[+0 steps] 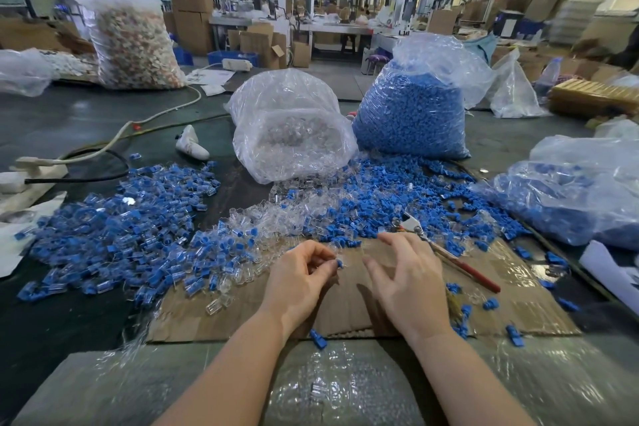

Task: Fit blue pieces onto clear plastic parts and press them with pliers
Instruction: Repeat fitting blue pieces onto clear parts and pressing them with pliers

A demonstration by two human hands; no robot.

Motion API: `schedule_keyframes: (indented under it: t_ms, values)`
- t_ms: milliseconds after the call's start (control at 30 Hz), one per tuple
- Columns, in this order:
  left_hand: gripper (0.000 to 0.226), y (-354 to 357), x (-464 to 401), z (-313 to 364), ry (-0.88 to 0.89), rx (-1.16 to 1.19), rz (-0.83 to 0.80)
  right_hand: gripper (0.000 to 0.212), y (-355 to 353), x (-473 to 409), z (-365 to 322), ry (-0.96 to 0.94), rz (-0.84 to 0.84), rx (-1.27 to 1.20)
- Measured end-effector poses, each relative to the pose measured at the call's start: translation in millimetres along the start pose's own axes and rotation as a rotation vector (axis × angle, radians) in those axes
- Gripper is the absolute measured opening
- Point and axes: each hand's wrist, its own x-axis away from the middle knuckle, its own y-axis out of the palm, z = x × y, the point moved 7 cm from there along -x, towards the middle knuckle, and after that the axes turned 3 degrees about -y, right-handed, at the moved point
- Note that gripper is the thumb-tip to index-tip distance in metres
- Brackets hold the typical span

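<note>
My left hand (300, 278) pinches a small clear plastic part with a blue piece (339, 263) showing at its fingertips, above a flat cardboard sheet (349, 304). My right hand (404, 278) hovers just to the right with fingers spread and relaxed, holding nothing. Red-handled pliers (449, 254) lie on the cardboard beyond my right hand. Loose clear parts (276, 214) and loose blue pieces (380, 197) are heaped ahead. A pile of assembled blue-and-clear pieces (121, 235) spreads to the left.
A bag of clear parts (294, 135) and a bag of blue pieces (411, 114) stand behind the heaps. Another blue-filled bag (570, 197) lies at right. Cables and a power strip (41, 166) sit left. Bubble wrap (328, 387) covers the near surface.
</note>
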Motion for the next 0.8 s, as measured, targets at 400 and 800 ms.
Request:
schedule_keyframes:
  t_ms: [400, 800]
  values:
    - [0.015, -0.4, 1.1, 1.7, -0.02, 0.04, -0.026, 0.067, -11.8, -4.7, 67.3, 0.498, -0.466, 0.589]
    - [0.007, -5.4, -6.1, -5.8, -0.245, 0.442, -0.025, 0.03, -4.3, -12.5, 1.9, 0.231, -0.553, 0.092]
